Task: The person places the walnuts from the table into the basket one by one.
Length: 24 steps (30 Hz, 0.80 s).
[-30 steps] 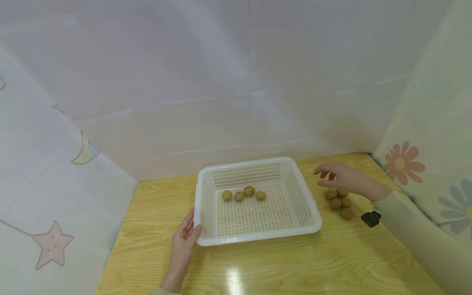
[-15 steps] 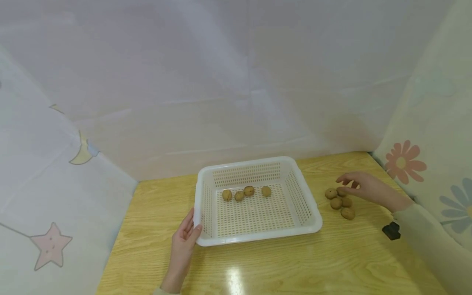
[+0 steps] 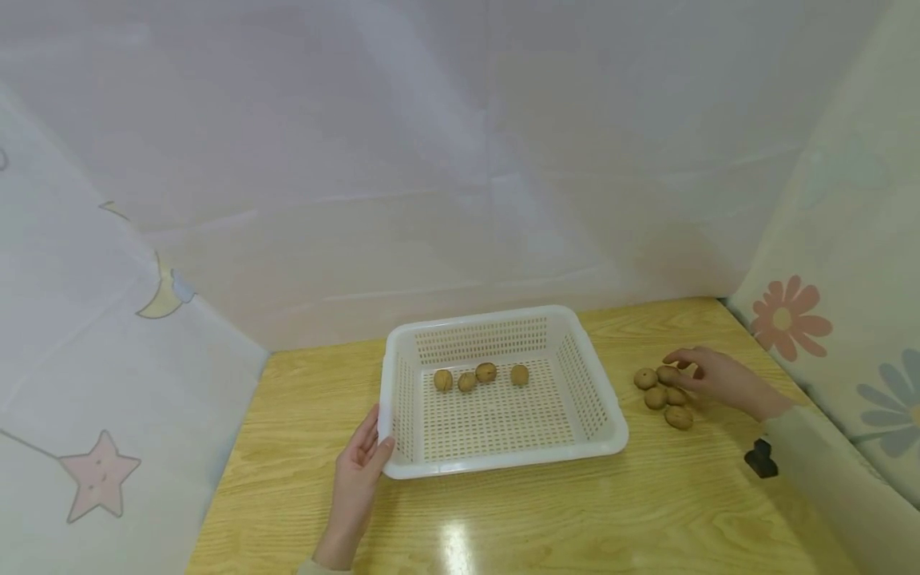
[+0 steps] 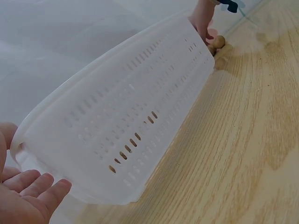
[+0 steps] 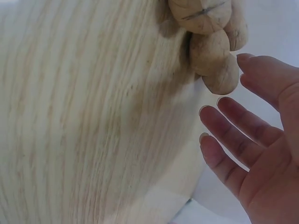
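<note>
My left hand (image 3: 355, 473) grips the left rim of a white plastic basket (image 3: 503, 463), thumb over the rim and fingers on the outer side. Seen from the left wrist, the fingertips (image 4: 60, 185) lie against the slotted basket (image 4: 117, 116). Several walnuts (image 3: 485, 372) sit in a loose row on the basket's floor. To the basket's right, my right hand (image 3: 726, 382) reaches over a small cluster of walnuts (image 3: 655, 398). Its thumb and fingers are spread around the far walnut (image 5: 222, 79), with the fingertips close beside its shell.
Everything rests on a wood-grain table (image 3: 546, 519). A pale cloth wall (image 3: 460, 200) rises behind it, with printed cloth at left and right. A dark device (image 3: 762, 458) is strapped at my right wrist.
My right hand has moved from beside the basket's right rim to the walnut cluster and lowered there. One walnut in the basket has rolled slightly right. The left hand stays put.
</note>
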### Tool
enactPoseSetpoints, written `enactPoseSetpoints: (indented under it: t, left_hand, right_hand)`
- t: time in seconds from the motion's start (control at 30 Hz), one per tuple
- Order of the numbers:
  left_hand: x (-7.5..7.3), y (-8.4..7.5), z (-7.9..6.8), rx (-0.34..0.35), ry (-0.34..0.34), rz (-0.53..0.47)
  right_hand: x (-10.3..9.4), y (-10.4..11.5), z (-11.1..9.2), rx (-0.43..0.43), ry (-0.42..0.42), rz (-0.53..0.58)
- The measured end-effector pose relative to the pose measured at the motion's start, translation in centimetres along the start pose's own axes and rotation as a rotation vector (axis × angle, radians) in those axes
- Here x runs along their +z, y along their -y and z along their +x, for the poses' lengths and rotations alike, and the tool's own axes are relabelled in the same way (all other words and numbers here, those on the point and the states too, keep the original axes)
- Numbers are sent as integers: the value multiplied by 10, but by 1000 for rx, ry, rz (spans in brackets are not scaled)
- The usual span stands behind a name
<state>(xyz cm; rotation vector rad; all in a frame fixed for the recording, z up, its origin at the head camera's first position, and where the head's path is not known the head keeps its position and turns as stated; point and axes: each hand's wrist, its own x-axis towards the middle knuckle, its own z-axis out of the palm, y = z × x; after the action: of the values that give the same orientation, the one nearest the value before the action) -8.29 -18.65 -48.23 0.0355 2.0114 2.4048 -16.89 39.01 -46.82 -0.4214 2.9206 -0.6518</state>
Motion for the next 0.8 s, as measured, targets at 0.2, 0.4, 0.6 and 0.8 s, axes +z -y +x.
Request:
enactPoseSetpoints:
  t: [0.2,0.4,0.6,0.8]
  left_hand:
    - [0,1,-1,0,0,15]
    - [0,1,0,2,1,8]
    - [1,0,0,5,-8,9]
    - [1,-1,0,32,1,9]
  right_hand:
    - [6,-6,6,-6,26,11]
    - [8,-7,9,12,41,54]
    - [8,-10,9,32,40,71]
    - [6,-10,10,1,22,41]
